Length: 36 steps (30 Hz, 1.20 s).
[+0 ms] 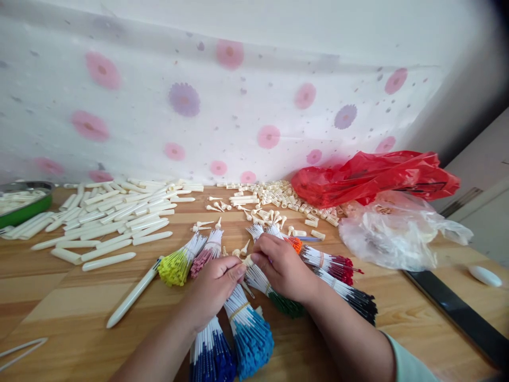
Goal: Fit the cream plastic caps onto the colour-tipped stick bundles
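My left hand (217,284) is closed in a pinch, thumb against curled finger, above bundled pen refills. My right hand (284,268) is closed too, its fingertips close to the left thumb. A small cream plastic piece (248,261) shows between the two hands, mostly covered by fingers. Below lie banded refills with white shafts and coloured ends: light blue (251,339), dark blue (214,353) and green (288,306). Yellow refills (177,265) and pink refills (207,252) lie left of the hands. Dark red refills (334,265) and black refills (353,297) lie to the right.
White pen barrels (119,212) are heaped at the left, near a green bowl (43,204). One assembled-looking pen (133,294) lies apart. Small cream clip parts (278,196) spread along the back. A red bag (374,178), a clear bag (389,233) and a black flat object (453,313) lie right.
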Each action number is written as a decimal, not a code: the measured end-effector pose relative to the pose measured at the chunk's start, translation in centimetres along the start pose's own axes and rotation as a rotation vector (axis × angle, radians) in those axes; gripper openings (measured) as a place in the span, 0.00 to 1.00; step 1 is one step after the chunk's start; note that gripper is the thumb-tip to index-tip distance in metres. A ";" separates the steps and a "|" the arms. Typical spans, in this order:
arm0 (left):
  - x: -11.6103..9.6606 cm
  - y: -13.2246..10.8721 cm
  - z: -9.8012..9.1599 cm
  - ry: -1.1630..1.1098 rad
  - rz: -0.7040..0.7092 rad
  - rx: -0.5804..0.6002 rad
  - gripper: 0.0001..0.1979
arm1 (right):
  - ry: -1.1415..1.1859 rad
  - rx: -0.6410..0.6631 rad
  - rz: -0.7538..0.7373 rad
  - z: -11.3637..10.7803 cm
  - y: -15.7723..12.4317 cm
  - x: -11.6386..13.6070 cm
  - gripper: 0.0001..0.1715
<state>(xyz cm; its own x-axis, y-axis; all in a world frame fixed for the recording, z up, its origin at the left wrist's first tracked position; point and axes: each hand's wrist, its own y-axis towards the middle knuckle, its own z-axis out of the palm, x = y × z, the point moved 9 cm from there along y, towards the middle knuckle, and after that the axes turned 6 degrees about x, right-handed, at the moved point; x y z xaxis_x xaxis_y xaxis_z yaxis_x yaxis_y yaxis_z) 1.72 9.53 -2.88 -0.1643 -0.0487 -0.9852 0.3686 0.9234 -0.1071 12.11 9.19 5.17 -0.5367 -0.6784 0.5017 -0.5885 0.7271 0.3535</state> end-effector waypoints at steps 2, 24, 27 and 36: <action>-0.3 0.0 0.2 0.050 0.016 0.016 0.19 | -0.035 0.009 0.045 0.2 0.0 -0.4 0.12; -0.2 -0.3 -3.8 -0.346 0.034 -0.297 0.14 | -0.246 0.145 0.376 0.3 7.2 -6.5 0.16; 0.6 -0.1 -4.2 -0.665 -0.001 -0.301 0.11 | -0.320 0.186 0.455 1.5 9.2 -9.9 0.16; 1.0 0.3 -3.7 -1.000 -0.057 -0.252 0.10 | -0.347 0.482 0.080 5.9 7.7 -6.8 0.10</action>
<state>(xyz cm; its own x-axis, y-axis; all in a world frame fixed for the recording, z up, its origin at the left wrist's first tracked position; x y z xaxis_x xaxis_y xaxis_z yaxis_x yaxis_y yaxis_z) -1.75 11.14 -3.40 0.7026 -0.2827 -0.6530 0.1629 0.9572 -0.2391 7.65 18.78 -0.20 -0.7093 -0.6772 0.1959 -0.7023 0.7027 -0.1140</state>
